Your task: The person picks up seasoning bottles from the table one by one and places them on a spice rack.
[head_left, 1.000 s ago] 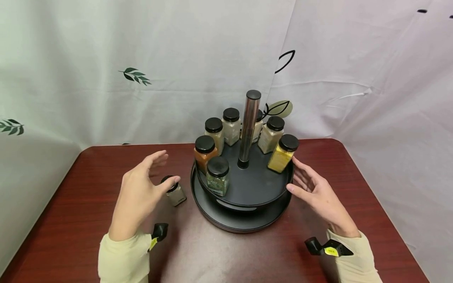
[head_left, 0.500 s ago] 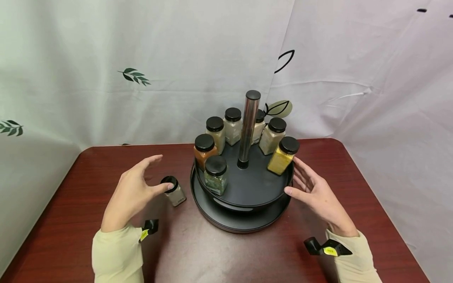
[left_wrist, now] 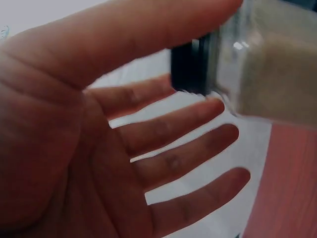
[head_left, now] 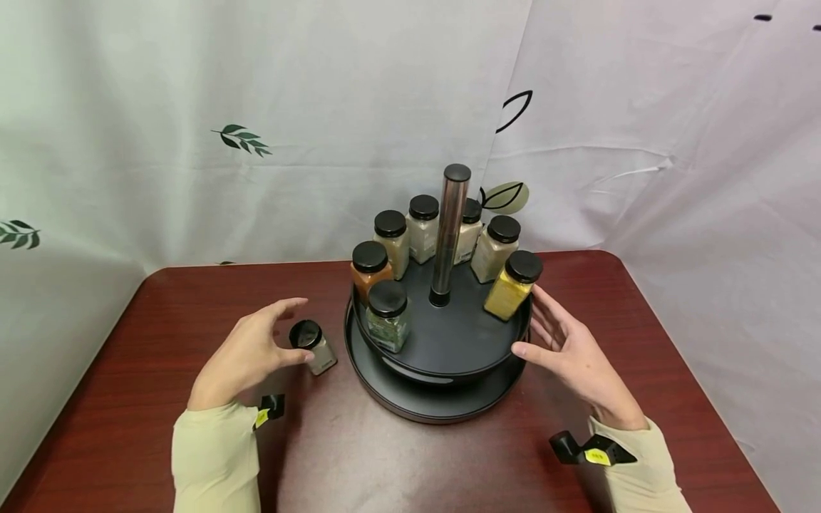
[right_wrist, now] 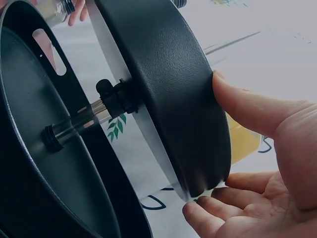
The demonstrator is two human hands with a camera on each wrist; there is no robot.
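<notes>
A small spice jar [head_left: 321,356] with a black lid and pale greyish contents stands on the table, left of a black two-tier turntable. My left hand [head_left: 246,353] is spread around the jar's near and left sides. In the left wrist view the thumb [left_wrist: 148,29] overlaps the jar; whether it touches, I cannot tell. The other fingers are extended beyond the lid. My right hand [head_left: 574,360] holds the rim of the turntable's upper tray [head_left: 449,342], thumb and fingertips against its outer wall. The yellow spice jar [head_left: 507,297] stands on that tray near this hand.
More spice jars line the upper tray: green [head_left: 388,329], orange [head_left: 368,276] and several pale ones. A tall post [head_left: 450,235] rises from its centre. The lower tray [head_left: 423,410] sits beneath. A white curtain [head_left: 359,107] hangs behind the table [head_left: 385,474].
The upper tray has turned slightly clockwise seen from above; its front jar shifted left and the yellow jar nearer. My left hand moved lower and left, its fingers now closer around the jar.
</notes>
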